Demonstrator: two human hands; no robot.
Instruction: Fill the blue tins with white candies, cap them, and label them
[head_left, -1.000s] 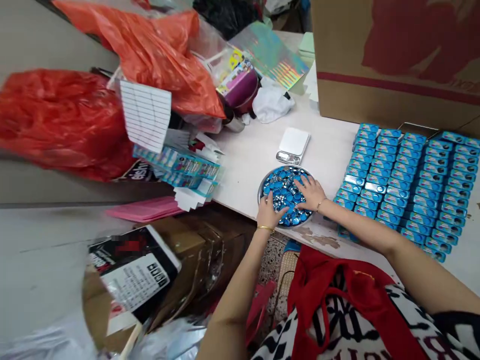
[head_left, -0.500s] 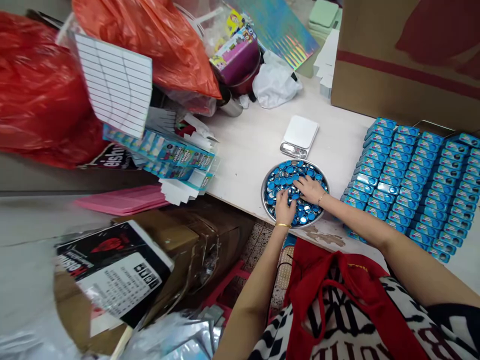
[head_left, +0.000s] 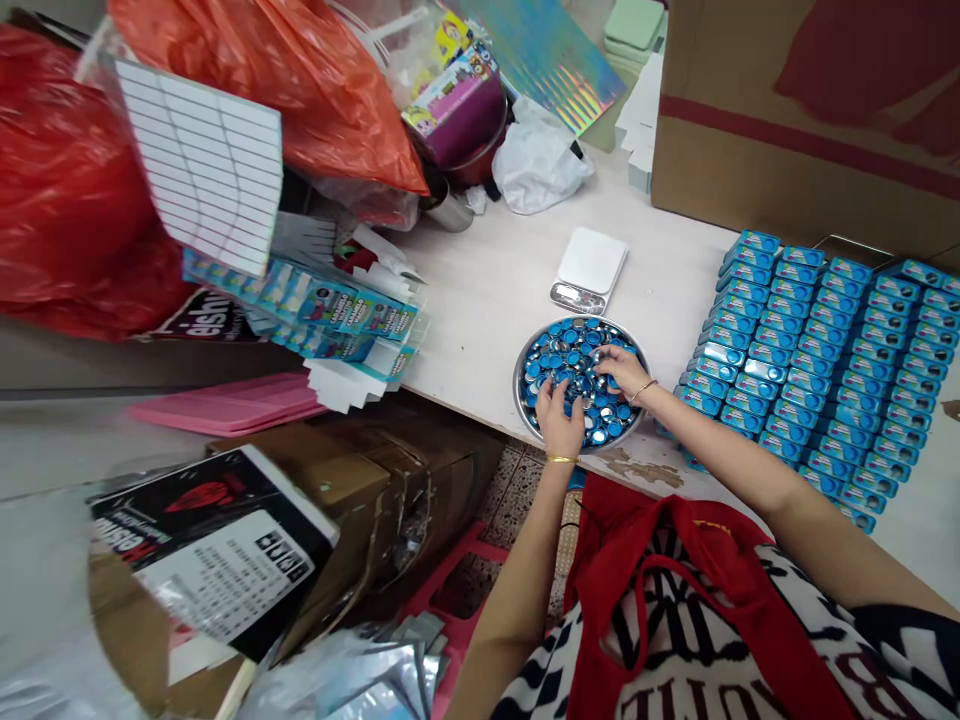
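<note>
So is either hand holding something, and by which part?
Can't tell: left hand and right hand are at the blue discs, but any grip is unclear.

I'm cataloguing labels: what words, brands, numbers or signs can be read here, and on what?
"eish", rest unclear: black packaging below the red bag.
"B": printed shirt; other letters folded or cut off.
Too small or blurred: black-and-white package, teal packaging, purple box, stacked blue boxes, scale display.
Blue caps: nothing readable.

A round metal bowl (head_left: pixel 518 392) is set upright near the edge of the surface (head_left: pixel 472 320). It is filled with small, loose blue-and-silver round caps (head_left: pixel 556 359), which are jumbled at mixed angles, many with blue faces turned up.
</note>
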